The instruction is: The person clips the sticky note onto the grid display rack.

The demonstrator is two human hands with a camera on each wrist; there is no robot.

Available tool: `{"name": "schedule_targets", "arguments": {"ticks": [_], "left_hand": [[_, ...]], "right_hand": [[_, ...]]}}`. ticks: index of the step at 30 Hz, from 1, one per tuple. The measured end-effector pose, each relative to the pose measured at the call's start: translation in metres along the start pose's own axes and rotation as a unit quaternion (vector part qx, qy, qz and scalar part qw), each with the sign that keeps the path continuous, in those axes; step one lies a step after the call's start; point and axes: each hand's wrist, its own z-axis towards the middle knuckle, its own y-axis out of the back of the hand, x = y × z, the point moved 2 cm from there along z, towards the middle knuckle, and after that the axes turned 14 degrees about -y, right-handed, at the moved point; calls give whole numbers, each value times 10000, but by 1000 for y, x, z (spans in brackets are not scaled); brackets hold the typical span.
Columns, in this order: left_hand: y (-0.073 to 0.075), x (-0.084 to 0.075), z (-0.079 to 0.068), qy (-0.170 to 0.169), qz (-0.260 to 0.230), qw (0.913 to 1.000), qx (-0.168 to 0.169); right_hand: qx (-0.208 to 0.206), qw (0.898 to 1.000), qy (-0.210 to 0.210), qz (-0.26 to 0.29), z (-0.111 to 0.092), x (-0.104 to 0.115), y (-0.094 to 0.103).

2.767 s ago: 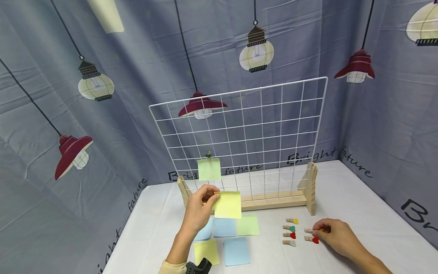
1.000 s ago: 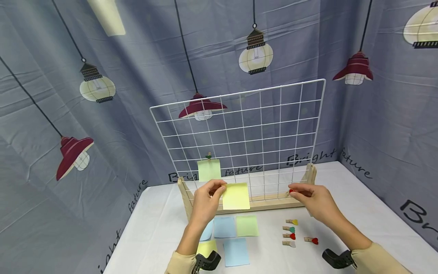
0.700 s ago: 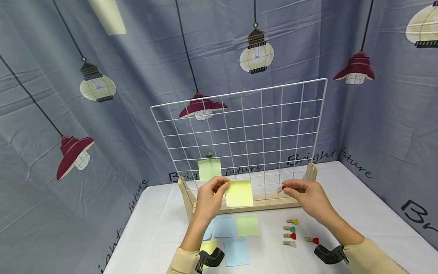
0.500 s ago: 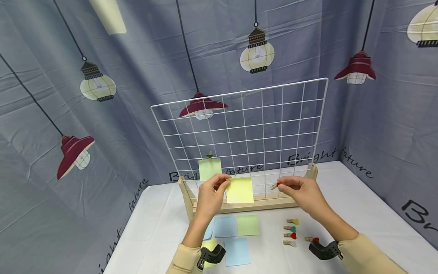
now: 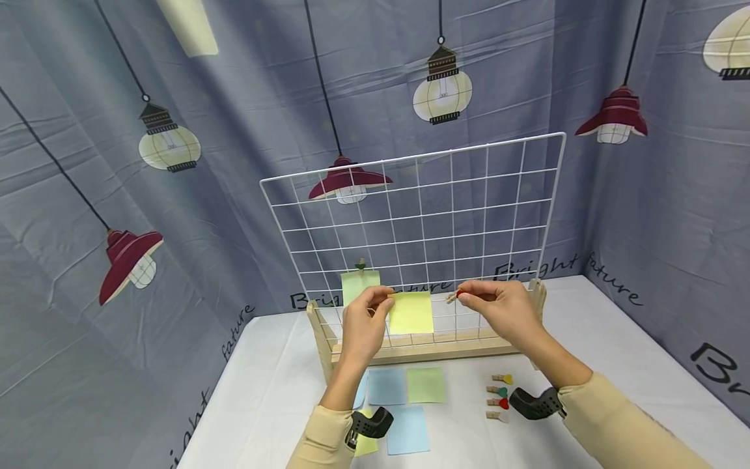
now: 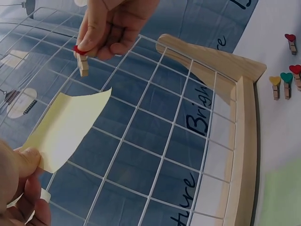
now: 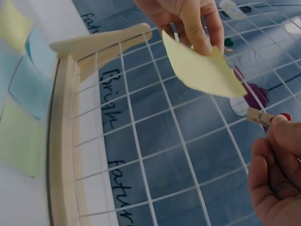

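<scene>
Yellow sticky note [image 5: 411,313] is up in the air in front of the white wire grid panel [image 5: 415,157], above its wooden base [image 5: 445,350]; the left hand [image 5: 363,326] pinches it by the upper left corner, thumb on the near side, so the rest of the sheet sticks out to the right, with its far corner curling a bit in the wrist views; whether the paper touches the wires, I can't tell.

The right hand [image 5: 498,309] is on the other side, gripping a red-heart mini clothespin [image 5: 452,298] at the heart end between thumb and fingers; the pin's long axis slants, bare wooden end pointing left and slightly down, pretty much straight at the note's upper right corner; pin and paper sit close but apart, and imo that little gap is the relation everything hangs on; the left hand owns the left edge, the right hand is way nearer the free one.

For reference, a light-green sticky note [image 5: 355,284] hangs on the grid just up and left of the yellow one, under a green-topped clothespin [image 5: 360,264]; the spare clothespins [image 5: 498,391] lie on the table, below the right hand in the head view.
</scene>
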Motion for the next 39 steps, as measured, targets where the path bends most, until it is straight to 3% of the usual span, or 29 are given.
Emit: {"name": "schedule_targets", "arguments": {"ticks": [19, 29, 39], "left_hand": [[-6, -4, 22, 309, 345, 9977, -488], [-8, -7, 31, -40, 368, 9974, -621], [-13, -10, 36, 16, 201, 9969, -764]], "right_hand": [[-85, 9993, 362, -22, 29, 35, -17], [-374, 9976, 566, -154, 35, 43, -20], [-719, 9929, 952, 32, 43, 55, -30]]}}
